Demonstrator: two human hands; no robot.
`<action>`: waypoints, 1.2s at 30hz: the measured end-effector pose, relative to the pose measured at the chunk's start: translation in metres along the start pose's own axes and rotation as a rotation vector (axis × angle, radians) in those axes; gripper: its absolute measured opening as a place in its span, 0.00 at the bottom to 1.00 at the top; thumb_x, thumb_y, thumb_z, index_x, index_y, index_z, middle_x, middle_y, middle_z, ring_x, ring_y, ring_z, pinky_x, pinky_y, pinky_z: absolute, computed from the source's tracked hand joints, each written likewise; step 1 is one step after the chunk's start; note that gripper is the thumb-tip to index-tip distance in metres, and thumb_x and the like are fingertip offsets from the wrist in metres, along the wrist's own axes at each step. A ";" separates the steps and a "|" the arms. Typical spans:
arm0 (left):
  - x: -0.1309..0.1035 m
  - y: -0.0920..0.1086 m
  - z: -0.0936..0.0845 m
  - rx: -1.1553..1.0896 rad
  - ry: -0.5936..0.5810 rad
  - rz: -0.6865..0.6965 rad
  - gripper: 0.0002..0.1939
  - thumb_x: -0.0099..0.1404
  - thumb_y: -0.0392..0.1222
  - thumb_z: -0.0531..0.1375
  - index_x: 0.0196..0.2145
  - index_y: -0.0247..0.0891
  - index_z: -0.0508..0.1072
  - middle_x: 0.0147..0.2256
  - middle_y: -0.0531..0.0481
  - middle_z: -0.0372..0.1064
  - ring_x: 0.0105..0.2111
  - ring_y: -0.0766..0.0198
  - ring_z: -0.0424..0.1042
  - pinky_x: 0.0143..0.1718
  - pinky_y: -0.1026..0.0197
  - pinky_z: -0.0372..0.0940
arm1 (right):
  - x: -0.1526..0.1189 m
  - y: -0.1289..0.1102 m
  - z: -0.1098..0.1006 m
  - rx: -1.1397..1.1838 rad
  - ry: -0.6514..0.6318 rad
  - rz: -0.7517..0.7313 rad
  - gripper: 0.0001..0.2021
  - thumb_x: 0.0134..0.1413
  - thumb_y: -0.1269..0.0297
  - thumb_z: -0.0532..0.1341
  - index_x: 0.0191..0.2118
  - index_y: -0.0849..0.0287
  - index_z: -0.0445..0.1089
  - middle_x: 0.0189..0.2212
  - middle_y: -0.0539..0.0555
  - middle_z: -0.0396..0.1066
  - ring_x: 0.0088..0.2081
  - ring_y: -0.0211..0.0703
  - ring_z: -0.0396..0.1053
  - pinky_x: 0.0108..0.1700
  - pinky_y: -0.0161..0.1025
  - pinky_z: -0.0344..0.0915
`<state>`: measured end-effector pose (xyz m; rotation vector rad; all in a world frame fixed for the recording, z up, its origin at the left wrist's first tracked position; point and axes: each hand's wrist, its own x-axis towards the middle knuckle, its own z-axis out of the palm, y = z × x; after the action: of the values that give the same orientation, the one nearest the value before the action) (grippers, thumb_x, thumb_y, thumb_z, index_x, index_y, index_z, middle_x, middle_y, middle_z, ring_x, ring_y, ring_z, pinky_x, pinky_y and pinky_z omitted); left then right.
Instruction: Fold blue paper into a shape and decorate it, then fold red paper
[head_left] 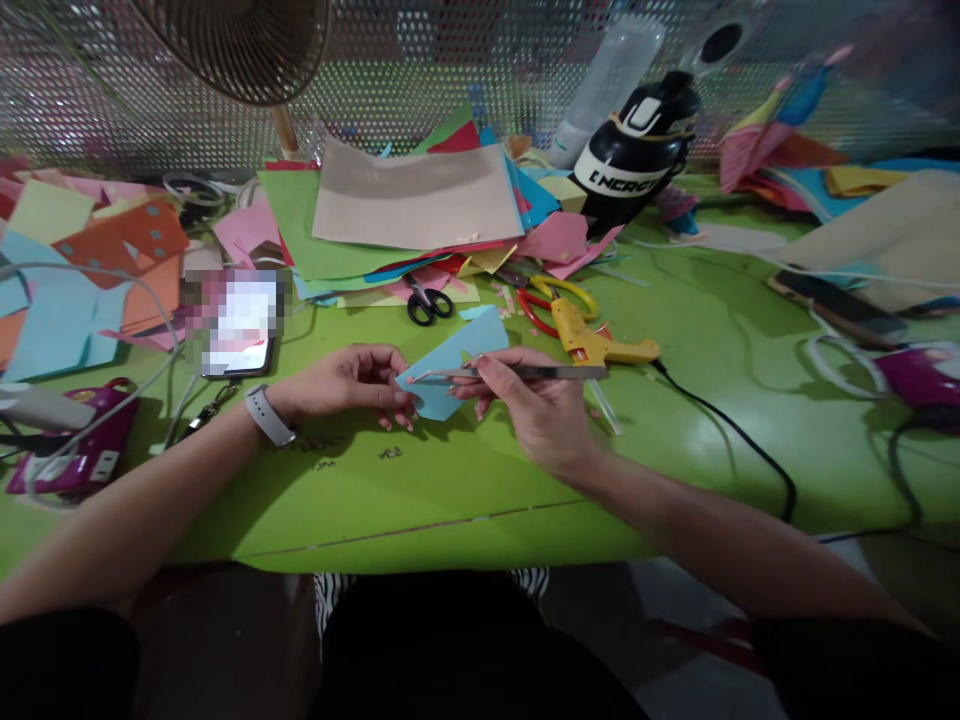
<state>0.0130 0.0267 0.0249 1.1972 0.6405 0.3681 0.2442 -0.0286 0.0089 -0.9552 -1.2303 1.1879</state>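
Note:
A light blue piece of paper (448, 398) is held above the green table between my two hands. My left hand (367, 385) pinches its lower left corner, thumb and fingers closed. Bent-tip metal tweezers (536, 373) lie in the closed fingers of my right hand (536, 405), their tip pointing left. That tip is over the paper's left corner, close to a small pinkish spot (409, 380). Whether it grips anything is too small to tell. Small dark bits (390, 453) are scattered on the table below my left hand.
Black scissors (429, 302), red-and-yellow-handled scissors (559, 300) and a yellow glue gun (592, 340) with a black cord lie beyond my hands. Behind are stacked paper sheets (420, 205) and a black bottle (634, 150). A phone (244, 325) is at left; paper scraps and cables surround it.

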 end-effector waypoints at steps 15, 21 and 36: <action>-0.001 0.003 -0.006 0.090 0.163 0.073 0.17 0.63 0.52 0.66 0.31 0.34 0.70 0.24 0.47 0.77 0.21 0.63 0.77 0.21 0.68 0.68 | 0.003 0.000 -0.009 0.051 0.041 -0.046 0.07 0.58 0.57 0.67 0.35 0.54 0.77 0.30 0.49 0.81 0.30 0.39 0.79 0.23 0.32 0.72; 0.000 0.007 -0.006 0.178 0.237 0.066 0.17 0.61 0.48 0.69 0.27 0.34 0.69 0.21 0.52 0.73 0.18 0.70 0.72 0.20 0.70 0.66 | 0.005 -0.001 -0.012 0.039 0.073 -0.042 0.08 0.57 0.55 0.67 0.35 0.53 0.77 0.31 0.49 0.81 0.29 0.40 0.79 0.23 0.34 0.72; -0.001 0.004 -0.017 0.158 0.196 0.059 0.31 0.62 0.71 0.55 0.27 0.36 0.70 0.20 0.47 0.72 0.17 0.65 0.70 0.17 0.64 0.61 | 0.006 -0.006 -0.014 0.028 0.081 -0.034 0.08 0.57 0.53 0.67 0.35 0.51 0.75 0.28 0.49 0.80 0.30 0.44 0.79 0.23 0.38 0.73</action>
<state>0.0013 0.0400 0.0252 1.3433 0.8172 0.4959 0.2588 -0.0231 0.0142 -0.9493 -1.1586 1.1261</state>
